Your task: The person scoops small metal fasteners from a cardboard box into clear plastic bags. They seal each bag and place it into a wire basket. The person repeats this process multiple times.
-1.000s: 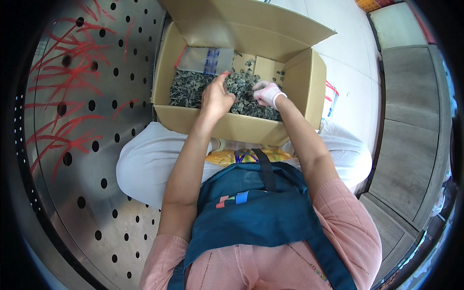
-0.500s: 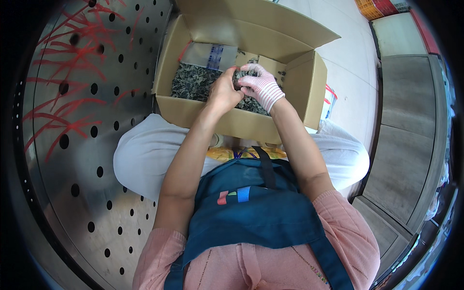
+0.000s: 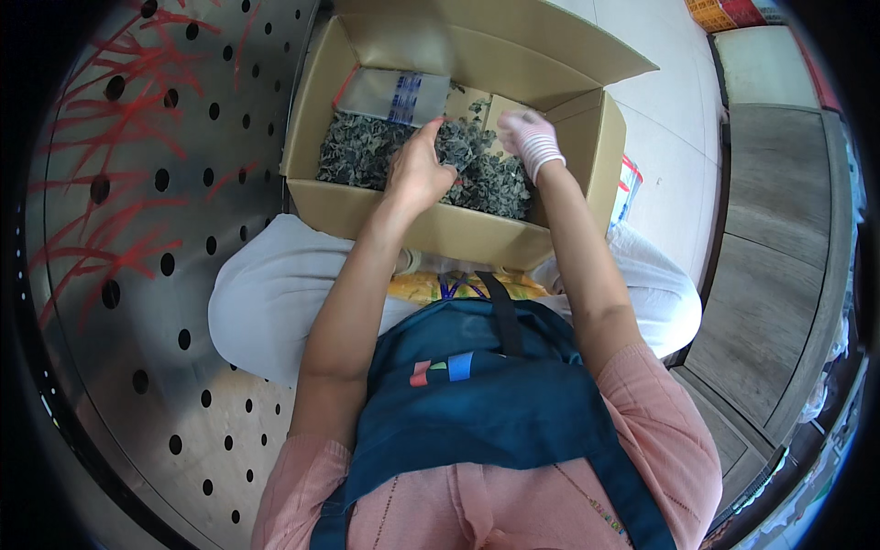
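Note:
In an open cardboard box (image 3: 321, 82) between my legs lies a loose heap of dark grey-green, curled dried pieces (image 3: 353, 151), which look like dried wood ear fungus. My bare left hand (image 3: 417, 172) is cupped, thumb and fingers curved around a clump of these pieces (image 3: 461, 142) over the heap. To its right my right hand (image 3: 530, 142), in a white and pink striped glove, hovers over the box's right part; motion smears its fingers. A clear flat plastic bag (image 3: 374, 94) with a blue printed band rests on the heap at the back left.
A perforated metal panel (image 3: 188, 238) with red streaks stands along my left. At the right are grey wood-look cabinet panels (image 3: 775, 211). A white and red packet (image 3: 627, 188) lies by the box's right side, on pale floor tiles (image 3: 674, 137).
My right hand has pulled away from my left hand, to the right. My left hand stays nearly in place, with the clump of dried pieces now showing at it.

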{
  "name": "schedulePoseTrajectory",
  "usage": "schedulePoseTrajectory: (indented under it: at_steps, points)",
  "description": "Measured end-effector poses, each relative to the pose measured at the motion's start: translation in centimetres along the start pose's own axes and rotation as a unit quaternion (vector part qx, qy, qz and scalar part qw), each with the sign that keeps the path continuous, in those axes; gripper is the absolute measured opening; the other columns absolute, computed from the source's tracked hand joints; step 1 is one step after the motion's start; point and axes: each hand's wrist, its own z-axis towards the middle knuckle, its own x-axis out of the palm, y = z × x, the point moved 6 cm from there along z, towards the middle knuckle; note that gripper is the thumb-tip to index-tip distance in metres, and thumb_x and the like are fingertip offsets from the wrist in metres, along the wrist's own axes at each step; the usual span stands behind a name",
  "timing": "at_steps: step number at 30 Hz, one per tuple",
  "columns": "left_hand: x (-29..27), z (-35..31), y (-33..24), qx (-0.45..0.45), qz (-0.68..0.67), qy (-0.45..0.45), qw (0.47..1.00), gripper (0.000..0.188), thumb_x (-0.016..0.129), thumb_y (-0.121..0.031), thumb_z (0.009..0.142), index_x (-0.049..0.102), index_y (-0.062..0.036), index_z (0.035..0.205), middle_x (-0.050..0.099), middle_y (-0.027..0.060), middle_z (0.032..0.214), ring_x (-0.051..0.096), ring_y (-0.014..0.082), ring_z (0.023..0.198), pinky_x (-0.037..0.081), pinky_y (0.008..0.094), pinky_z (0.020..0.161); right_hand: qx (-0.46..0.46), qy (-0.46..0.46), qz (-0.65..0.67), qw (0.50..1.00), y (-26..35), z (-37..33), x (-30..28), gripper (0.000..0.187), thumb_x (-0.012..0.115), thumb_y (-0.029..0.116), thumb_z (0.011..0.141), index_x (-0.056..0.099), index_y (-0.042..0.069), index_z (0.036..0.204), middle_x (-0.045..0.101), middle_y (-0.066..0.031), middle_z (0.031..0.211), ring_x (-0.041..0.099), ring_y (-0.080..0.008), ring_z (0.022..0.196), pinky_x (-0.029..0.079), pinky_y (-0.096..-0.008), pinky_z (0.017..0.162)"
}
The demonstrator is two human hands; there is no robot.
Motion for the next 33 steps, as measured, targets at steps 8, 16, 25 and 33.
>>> schedulePoseTrajectory:
  at_steps: [8,16,25,33]
  points:
    - [0.3,0.4,-0.5,0.026,0.018,-0.013,0.999,0.072,0.069,-0.007,0.071,0.052,-0.0093,0.141,0.059,0.0093,0.078,0.061,0.0216,0.073,0.051,0.034,0.074,0.016,0.237,-0.469,0.85,-9.0,3.0,4.6,0.108,0.082,0.064,0.053,0.052,0.006,0.139,0.056,-0.0248,0.135,0.053,-0.0352,0.127,0.041,-0.0384,0.109]
    - [0.8,0.9,-0.5,0.018,0.008,-0.005,1.0,0.072,0.068,-0.006,0.071,0.051,-0.0075,0.141,0.06,0.0113,0.08,0.061,0.0226,0.074,0.051,0.0346,0.074,0.046,0.187,-0.613,0.767,-7.8,-1.3,6.1,0.105,0.082,0.06,0.054,0.051,0.009,0.14,0.051,-0.0215,0.14,0.05,-0.0364,0.129,0.042,-0.0424,0.108]
    - [0.0,0.8,0.1,0.026,0.03,-0.017,0.999,0.072,0.067,-0.006,0.071,0.051,-0.0075,0.141,0.06,0.0098,0.077,0.061,0.0206,0.071,0.051,0.0341,0.073,0.051,0.295,-0.656,0.693,-7.8,-2.1,6.1,0.05,0.07,0.033,0.065,0.074,0.002,0.104,0.069,-0.0189,0.116,0.065,-0.0326,0.108,0.054,-0.0402,0.09]
    - [-0.1,1.0,0.5,0.015,0.037,-0.02,0.999,0.069,0.067,-0.008,0.073,0.052,-0.0082,0.141,0.061,0.0079,0.073,0.062,0.0205,0.068,0.051,0.0345,0.073,0.075,0.287,-0.568,0.768,-8.0,-3.5,3.4,0.049,0.07,0.028,0.07,0.068,0.006,0.113,0.07,-0.0148,0.099,0.07,-0.0265,0.079,0.057,-0.0385,0.069]
